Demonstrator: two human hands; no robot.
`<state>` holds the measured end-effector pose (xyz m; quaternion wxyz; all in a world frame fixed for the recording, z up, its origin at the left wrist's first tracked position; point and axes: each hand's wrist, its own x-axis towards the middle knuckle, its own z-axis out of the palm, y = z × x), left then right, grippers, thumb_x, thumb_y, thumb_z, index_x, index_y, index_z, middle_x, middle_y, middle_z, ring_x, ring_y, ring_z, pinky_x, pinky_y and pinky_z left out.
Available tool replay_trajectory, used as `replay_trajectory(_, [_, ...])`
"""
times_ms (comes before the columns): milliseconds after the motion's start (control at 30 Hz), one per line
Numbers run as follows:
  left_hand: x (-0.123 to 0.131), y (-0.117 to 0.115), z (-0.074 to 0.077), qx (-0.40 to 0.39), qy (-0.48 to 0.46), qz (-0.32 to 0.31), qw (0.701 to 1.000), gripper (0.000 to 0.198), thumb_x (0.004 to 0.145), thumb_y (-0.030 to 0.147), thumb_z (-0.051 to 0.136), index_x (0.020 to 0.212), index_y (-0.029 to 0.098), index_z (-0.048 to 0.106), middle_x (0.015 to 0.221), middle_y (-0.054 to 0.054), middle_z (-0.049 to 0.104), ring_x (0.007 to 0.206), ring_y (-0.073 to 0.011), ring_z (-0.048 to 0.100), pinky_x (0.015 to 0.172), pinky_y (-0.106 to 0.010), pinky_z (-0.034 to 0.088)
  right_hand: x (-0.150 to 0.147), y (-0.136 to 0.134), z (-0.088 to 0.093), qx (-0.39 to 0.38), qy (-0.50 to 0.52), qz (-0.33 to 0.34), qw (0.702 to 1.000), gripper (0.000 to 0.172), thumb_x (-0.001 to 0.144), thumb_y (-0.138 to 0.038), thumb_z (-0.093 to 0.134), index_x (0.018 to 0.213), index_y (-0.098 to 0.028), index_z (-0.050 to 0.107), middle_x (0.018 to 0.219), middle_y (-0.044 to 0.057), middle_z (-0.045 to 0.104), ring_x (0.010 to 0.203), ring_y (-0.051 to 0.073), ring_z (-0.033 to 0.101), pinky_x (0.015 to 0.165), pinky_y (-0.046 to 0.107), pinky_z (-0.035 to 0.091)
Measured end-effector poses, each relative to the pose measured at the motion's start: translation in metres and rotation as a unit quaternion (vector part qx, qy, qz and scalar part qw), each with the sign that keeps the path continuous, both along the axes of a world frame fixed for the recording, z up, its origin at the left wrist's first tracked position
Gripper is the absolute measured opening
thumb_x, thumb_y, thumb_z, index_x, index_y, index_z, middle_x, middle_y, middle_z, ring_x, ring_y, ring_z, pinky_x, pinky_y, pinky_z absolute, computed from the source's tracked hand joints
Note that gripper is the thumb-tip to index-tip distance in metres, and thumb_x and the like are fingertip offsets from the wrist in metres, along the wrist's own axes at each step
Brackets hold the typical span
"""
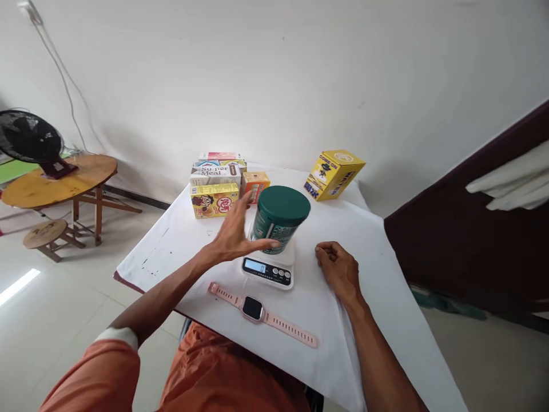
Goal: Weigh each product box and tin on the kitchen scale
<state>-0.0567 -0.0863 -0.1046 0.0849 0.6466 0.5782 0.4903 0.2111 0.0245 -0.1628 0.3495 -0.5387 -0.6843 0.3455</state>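
Note:
A dark green canister [281, 214] with a lid stands on a white kitchen scale [268, 273], whose lit display reads 0. My left hand [235, 232] is at the canister's left side, thumb and fingers spread wide. The thumb crosses in front of the canister's lower part; whether it touches cannot be made out. My right hand [338, 266] rests on the white cloth to the right of the scale, fingers curled in, with nothing seen in them. In front of the scale lies a smartwatch [253, 309] with a pink strap, stretched out flat.
Several boxes, among them a yellow box [214, 200] and an orange box [256, 184], stand at the back left. Another yellow box [334, 174] is at the back right, near the wall. A fan [30, 137] sits on a round wooden table [86, 177] at the far left.

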Motion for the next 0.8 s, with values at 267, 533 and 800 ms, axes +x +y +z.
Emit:
replay_trajectory(267, [0.026,0.037,0.018,-0.001,-0.035,0.024,0.999,0.116,0.059,0.058,0.092,0.151,0.02,0.033,0.145,-0.021,0.054,0.133,-0.0413,0.057,0.108,-0.058,0.051,0.004,0.003,-0.001,0.0,-0.008,0.018,1.0,0.023,0.078,-0.047,0.062,0.086,-0.026,0.067,0.081,0.006,0.073,0.066,0.023,0.067,0.069,0.037,0.057])
replay_trajectory(533, [-0.035,-0.036,0.031,0.049,0.004,0.204,0.978,0.099,0.063,0.05,0.092,0.144,0.025,0.041,0.137,-0.014,0.061,0.126,-0.0337,0.062,0.107,-0.054,0.052,0.002,0.008,-0.008,0.017,0.006,0.023,1.0,0.023,0.08,-0.044,0.058,0.088,-0.024,0.066,0.085,0.006,0.072,0.071,0.022,0.066,0.07,0.035,0.054])
replay_trajectory(800, [-0.08,-0.053,-0.002,0.024,0.038,0.313,0.949,0.096,0.061,0.047,0.093,0.14,0.022,0.043,0.133,-0.017,0.062,0.119,-0.0359,0.065,0.1,-0.057,0.055,0.001,0.012,-0.012,0.051,0.02,0.021,0.998,0.02,0.079,-0.039,0.054,0.085,-0.022,0.064,0.079,0.004,0.07,0.07,0.02,0.063,0.069,0.033,0.051])
